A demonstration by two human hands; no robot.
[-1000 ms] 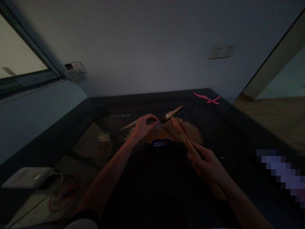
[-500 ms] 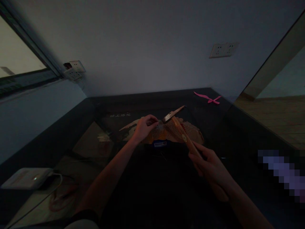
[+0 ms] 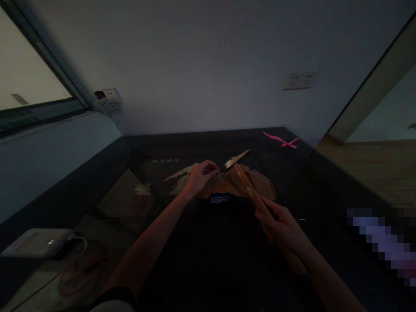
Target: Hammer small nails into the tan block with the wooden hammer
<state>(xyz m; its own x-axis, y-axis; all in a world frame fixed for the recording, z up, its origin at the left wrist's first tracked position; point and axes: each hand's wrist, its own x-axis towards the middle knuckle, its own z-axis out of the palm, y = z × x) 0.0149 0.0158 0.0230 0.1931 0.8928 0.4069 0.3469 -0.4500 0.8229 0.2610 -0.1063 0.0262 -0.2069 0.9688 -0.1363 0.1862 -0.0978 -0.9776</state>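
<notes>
My right hand (image 3: 282,222) is wrapped around the wooden handle of a hammer (image 3: 255,195), whose metal head points left and away from me. My left hand (image 3: 203,177) has thumb and fingers pinched together close beside that head; whatever they hold is too small and dark to make out. Beneath both lies a fan-shaped brown piece (image 3: 260,180) full of small holes, with paler and orange parts toward its middle and left. A blue block with a white label (image 3: 219,198) shows at its near edge.
The dark tabletop (image 3: 208,260) meets a wall behind. A pink ribbon (image 3: 287,144) lies at the back right. At the left sits a white device (image 3: 37,242) with a cable (image 3: 61,273). A blurred-out purple object (image 3: 378,238) is at the right.
The whole view has tilted slightly, so most things sit a little lower. Left-hand pinch and right-hand grip on the hammer look the same, with the hammer head still beside the left fingers.
</notes>
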